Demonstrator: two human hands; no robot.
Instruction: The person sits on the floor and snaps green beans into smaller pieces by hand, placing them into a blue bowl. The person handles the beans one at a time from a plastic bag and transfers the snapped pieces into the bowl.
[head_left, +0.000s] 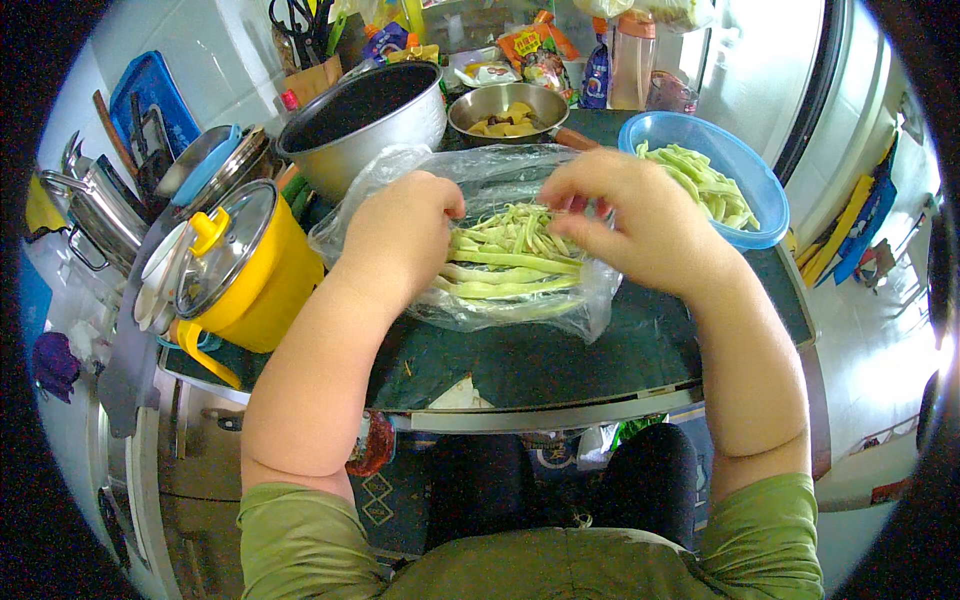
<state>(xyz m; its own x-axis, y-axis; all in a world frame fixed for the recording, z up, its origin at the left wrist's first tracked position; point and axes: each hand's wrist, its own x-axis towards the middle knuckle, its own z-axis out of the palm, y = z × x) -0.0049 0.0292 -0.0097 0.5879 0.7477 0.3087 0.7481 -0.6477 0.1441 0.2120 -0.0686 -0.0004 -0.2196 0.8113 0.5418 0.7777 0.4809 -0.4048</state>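
Observation:
Long flat green beans (510, 262) lie on a clear plastic bag (480, 169) spread on the dark tabletop. Among them is a heap of thin trimmed ends and strings. My left hand (405, 229) is at the left end of the beans, its fingers curled; whether it grips one is hidden. Over the right end of the heap is my right hand (626, 221), thumb and fingers apart, with nothing seen between them. Broken bean pieces (701, 180) lie in a blue plastic basin (757, 238) to the right of it.
A yellow pot with a glass lid (259, 277) stands at the left, near a large metal pot (390, 124). Behind the bag is a small steel pan (551, 112) holding yellowish pieces, its handle pointing right. Packets and bottles (596, 71) line the back. The table's front edge (525, 420) is before my knees.

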